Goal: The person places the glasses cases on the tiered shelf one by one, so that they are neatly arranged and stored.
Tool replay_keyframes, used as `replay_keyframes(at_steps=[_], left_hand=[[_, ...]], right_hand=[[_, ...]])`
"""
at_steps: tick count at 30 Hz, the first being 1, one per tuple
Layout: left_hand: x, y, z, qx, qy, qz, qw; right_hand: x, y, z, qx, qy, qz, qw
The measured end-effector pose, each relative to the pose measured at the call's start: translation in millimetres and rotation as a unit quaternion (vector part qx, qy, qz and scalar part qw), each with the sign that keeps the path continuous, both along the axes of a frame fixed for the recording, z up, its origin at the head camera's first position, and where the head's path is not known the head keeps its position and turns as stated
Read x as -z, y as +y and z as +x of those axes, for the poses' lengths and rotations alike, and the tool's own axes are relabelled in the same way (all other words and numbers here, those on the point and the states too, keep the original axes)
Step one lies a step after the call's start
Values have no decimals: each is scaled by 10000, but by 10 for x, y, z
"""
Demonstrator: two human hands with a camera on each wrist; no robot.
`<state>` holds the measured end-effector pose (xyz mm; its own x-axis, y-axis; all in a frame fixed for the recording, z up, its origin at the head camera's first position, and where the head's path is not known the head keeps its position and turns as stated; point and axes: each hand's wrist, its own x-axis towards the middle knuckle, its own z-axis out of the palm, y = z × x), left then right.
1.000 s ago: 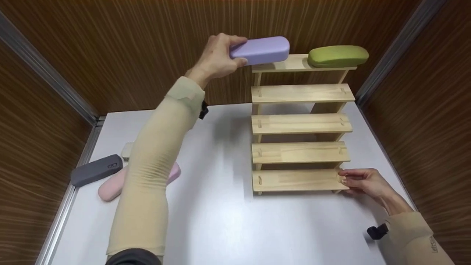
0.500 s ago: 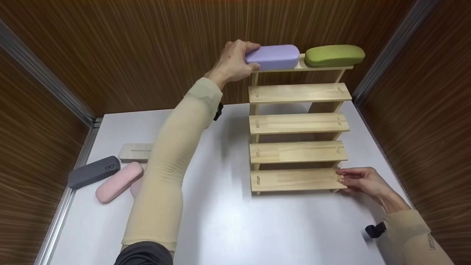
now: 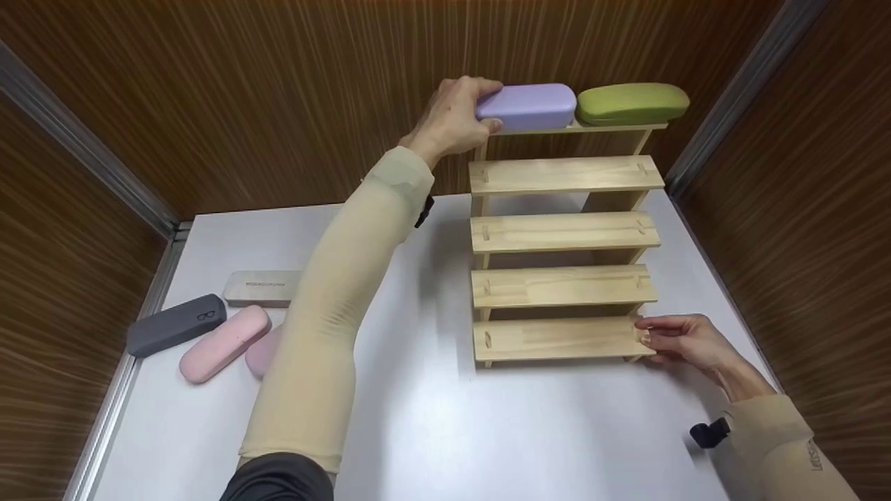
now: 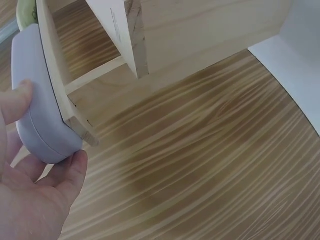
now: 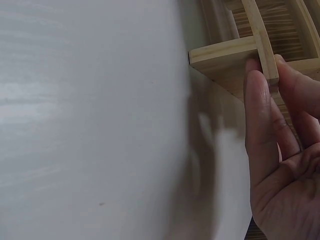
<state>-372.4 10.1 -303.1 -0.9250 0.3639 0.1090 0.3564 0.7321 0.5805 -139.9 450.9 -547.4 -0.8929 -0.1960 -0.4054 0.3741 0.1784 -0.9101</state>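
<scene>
At the left end of a stepped wooden rack's point(image 3: 567, 233) top shelf, my left hand point(image 3: 456, 117) grips a lavender glasses case point(image 3: 529, 106) by its near end. In the left wrist view the lavender case point(image 4: 42, 95) lies along the shelf board, thumb on one side and fingers round its end. A green glasses case point(image 3: 633, 103) rests just to its right on the same shelf. My right hand point(image 3: 696, 346) pinches the right end of the lowest shelf; the right wrist view shows thumb and fingers on either side of the board point(image 5: 262, 42).
On the white table's left side lie a dark grey case point(image 3: 177, 325), a pink case point(image 3: 225, 344), a beige case point(image 3: 261, 288) and a mauve case point(image 3: 262, 353) partly behind the left sleeve. Wood-grain panels point(image 3: 278, 104) enclose the table at back and sides.
My left hand has brought the lavender case rightward and down onto the top shelf, right up beside the green case. The right hand keeps its hold on the lowest shelf.
</scene>
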Motion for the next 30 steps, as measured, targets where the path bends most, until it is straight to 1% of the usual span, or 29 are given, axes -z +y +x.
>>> replay_keyframes(at_steps=[2,5,7,10,13,17,20,23,27,30], left_hand=[[14,1,-1,11,45,87,10000],[44,-29,-2,109,231,238,9994],[60,-72,1,164,372,315,9987],[71,-172,24,158,528,443,9975],[48,-313,79,15,575,524,9970],[2,-568,181,-142,602,541,9966],[14,-792,267,-149,638,562,9963],[88,-1027,365,-101,696,589,9958],[267,-1318,524,-2,708,651,9954],[412,-1500,658,-21,631,715,9954]], right_hand=[[-1,5,-8,15,13,-12,10000],[9,6,-19,23,38,15,10000],[17,2,-29,14,49,57,10000],[27,-1,-49,28,33,82,10000],[38,2,-66,3,23,68,10000],[55,16,-76,-45,20,-65,10000],[61,36,-80,-78,2,-222,9997],[61,54,-91,-91,-23,-284,9996],[60,86,-96,-68,-37,-193,9998],[60,121,-85,-81,-31,-173,9998]])
